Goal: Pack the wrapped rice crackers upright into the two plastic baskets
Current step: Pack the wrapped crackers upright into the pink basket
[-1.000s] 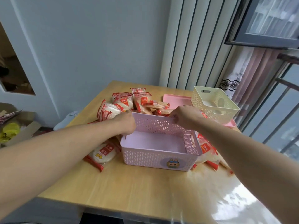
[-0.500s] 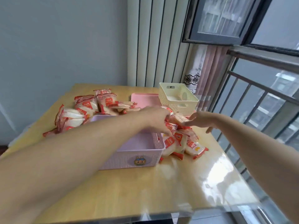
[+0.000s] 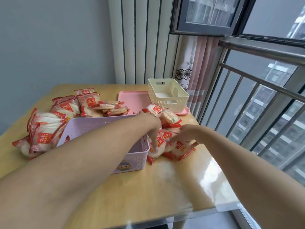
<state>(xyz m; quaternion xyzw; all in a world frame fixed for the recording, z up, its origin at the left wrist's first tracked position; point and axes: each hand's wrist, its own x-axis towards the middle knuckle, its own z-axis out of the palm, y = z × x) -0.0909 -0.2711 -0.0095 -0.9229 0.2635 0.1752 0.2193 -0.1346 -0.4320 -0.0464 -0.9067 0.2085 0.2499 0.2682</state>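
A: Our left hand [image 3: 151,124] reaches over the lilac perforated plastic basket [image 3: 105,128], fingers curled onto the red-and-white wrapped rice crackers [image 3: 158,144] just beside its right wall.

B: Our right hand [image 3: 188,134] pinches one there. The cream plastic basket [image 3: 167,95] stands apart near the wooden table [image 3: 173,184]'s far edge.

A pink plastic basket [image 3: 132,156] with a perforated wall and a cartoon sticker on its front stands upright at the centre of the frame, no crackers visible inside it. A cream basket [image 3: 168,95] of the same lattice make stands upright at upper centre, apparently empty too. Wrapped rice crackers in clear packs with red ends and red labels lie in heaps: one pile [image 3: 47,129] at the left, touching the pink basket; another [image 3: 100,104] behind it; a third [image 3: 166,139] just right of it, packs tilted and overlapping.
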